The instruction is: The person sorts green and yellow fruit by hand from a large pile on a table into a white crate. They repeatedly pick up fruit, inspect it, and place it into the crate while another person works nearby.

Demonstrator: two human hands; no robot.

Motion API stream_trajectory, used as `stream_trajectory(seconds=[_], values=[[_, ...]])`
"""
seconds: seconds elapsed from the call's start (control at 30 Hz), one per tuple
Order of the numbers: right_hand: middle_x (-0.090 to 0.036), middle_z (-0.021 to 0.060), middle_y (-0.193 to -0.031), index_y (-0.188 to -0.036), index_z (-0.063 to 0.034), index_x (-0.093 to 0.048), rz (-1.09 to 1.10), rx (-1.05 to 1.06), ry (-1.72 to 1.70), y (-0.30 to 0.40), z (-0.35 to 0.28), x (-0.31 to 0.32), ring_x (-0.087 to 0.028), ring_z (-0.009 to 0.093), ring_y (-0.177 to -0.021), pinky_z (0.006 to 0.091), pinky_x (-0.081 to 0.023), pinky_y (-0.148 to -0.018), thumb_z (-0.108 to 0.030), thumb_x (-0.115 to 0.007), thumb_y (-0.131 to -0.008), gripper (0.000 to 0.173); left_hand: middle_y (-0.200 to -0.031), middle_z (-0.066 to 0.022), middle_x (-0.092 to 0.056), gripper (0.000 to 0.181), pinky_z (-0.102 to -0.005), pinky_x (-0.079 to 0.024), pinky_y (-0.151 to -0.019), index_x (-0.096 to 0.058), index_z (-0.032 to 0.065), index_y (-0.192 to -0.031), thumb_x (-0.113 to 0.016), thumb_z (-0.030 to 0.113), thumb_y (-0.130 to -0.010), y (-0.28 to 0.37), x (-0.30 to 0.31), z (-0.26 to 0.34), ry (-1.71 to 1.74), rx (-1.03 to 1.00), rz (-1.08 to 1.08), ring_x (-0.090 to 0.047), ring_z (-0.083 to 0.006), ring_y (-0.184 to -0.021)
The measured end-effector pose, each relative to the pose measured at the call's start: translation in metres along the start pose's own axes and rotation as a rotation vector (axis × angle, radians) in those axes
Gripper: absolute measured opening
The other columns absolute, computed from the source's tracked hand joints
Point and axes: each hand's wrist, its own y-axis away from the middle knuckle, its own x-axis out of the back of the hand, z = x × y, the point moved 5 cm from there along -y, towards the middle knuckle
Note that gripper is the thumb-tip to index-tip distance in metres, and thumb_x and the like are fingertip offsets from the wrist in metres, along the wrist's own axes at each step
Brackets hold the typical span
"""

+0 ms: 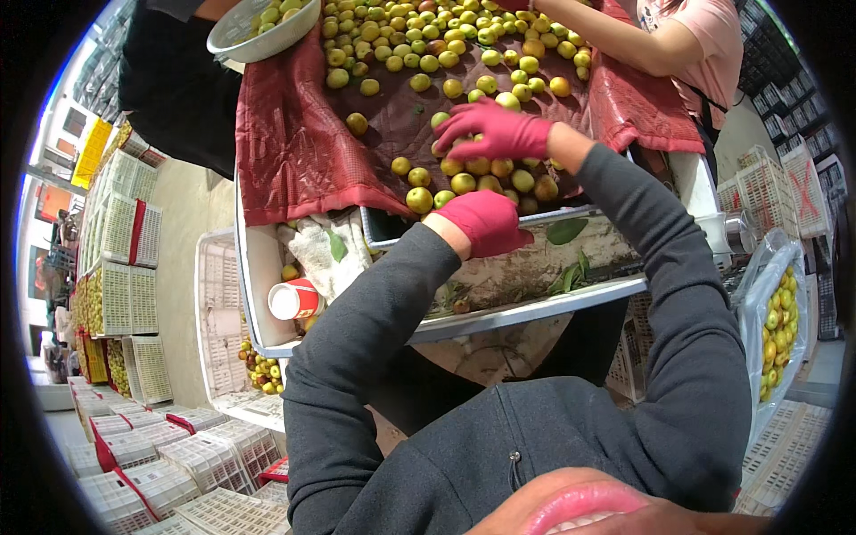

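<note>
Many small yellow-green fruits, which look like jujubes (463, 182), lie on a dark red quilted cloth (394, 127), some with brown patches. My right hand (495, 130), in a red glove, is over the near group of fruits, its fingers spread and pointing left among them. My left hand (485, 224), also gloved in red, is nearer my body, at the cloth's near edge beside the same group. Its back faces the camera and its fingers are mostly hidden, so whether it holds a fruit cannot be seen.
A white trough (528, 311) with leaves borders the cloth. At its left are a paper cup (294, 299) and a white rag (334, 251). A person in pink (695, 47) reaches in at upper right; another is beside a white basket (267, 43). Fruit crates (227, 321) stand around.
</note>
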Motion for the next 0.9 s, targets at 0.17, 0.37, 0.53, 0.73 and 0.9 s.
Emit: stream_trajectory(seconds=[0.17, 0.37, 0.53, 0.73, 0.9], values=[[-0.068, 0.0110, -0.118, -0.114, -0.0092, -0.068, 0.583, -0.531, 0.076, 0.045, 0.125, 0.082, -0.067, 0.027, -0.103, 0.0348, -0.051, -0.093, -0.018, -0.063, -0.090, 0.026, -0.090, -0.0216, -0.068, 0.043, -0.0465, -0.051, -0.078, -0.067, 0.0038, -0.105, -0.059, 0.044, -0.089, 0.002, -0.004, -0.004, 0.026, -0.017, 0.008, -0.065, -0.0401, -0.086], [-0.058, 0.0150, -0.128, -0.129, -0.0211, -0.061, 0.541, -0.480, 0.439, 0.042, 0.248, 0.125, -0.055, 0.034, -0.121, 0.0385, -0.044, -0.104, -0.027, -0.067, -0.084, 0.045, -0.091, -0.0229, -0.068, 0.045, -0.0469, -0.051, -0.080, -0.064, 0.0031, -0.112, -0.060, 0.042, -0.090, -0.009, 0.010, 0.014, -0.004, -0.084, -0.006, -0.064, -0.0408, -0.089], [-0.062, 0.0147, -0.117, -0.119, -0.0160, -0.060, 0.378, -0.621, 0.418, 0.002, 0.185, 0.083, -0.060, 0.035, -0.107, 0.0398, -0.049, -0.093, -0.015, -0.066, -0.081, 0.038, -0.102, -0.0242, -0.067, 0.052, -0.0452, -0.051, -0.084, -0.059, 0.0025, -0.124, -0.062, 0.040, -0.089, 0.005, 0.000, 0.001, 0.126, -0.029, -0.037, -0.063, -0.0409, -0.096], [-0.068, 0.0067, -0.076, -0.079, -0.0041, -0.064, 0.317, -0.310, 0.325, 0.074, 0.092, 0.132, -0.063, 0.018, -0.066, 0.0327, -0.050, -0.059, -0.020, -0.062, -0.093, 0.021, -0.101, -0.0247, -0.067, 0.059, -0.0433, -0.052, -0.084, -0.057, 0.0025, -0.128, -0.065, 0.043, -0.086, 0.004, 0.007, 0.006, 0.061, -0.084, 0.001, -0.065, -0.0393, -0.095], [-0.064, 0.0021, -0.071, -0.080, -0.0071, -0.065, 0.668, -0.763, -0.278, 0.236, -0.025, 0.166, -0.058, 0.009, -0.055, 0.0211, -0.041, -0.044, -0.033, -0.058, -0.097, 0.031, -0.107, -0.0239, -0.067, 0.056, -0.0421, -0.050, -0.087, -0.060, 0.0026, -0.126, -0.065, 0.043, -0.087, -0.004, 0.013, 0.012, -0.007, -0.116, 0.005, -0.064, -0.0369, -0.101]])
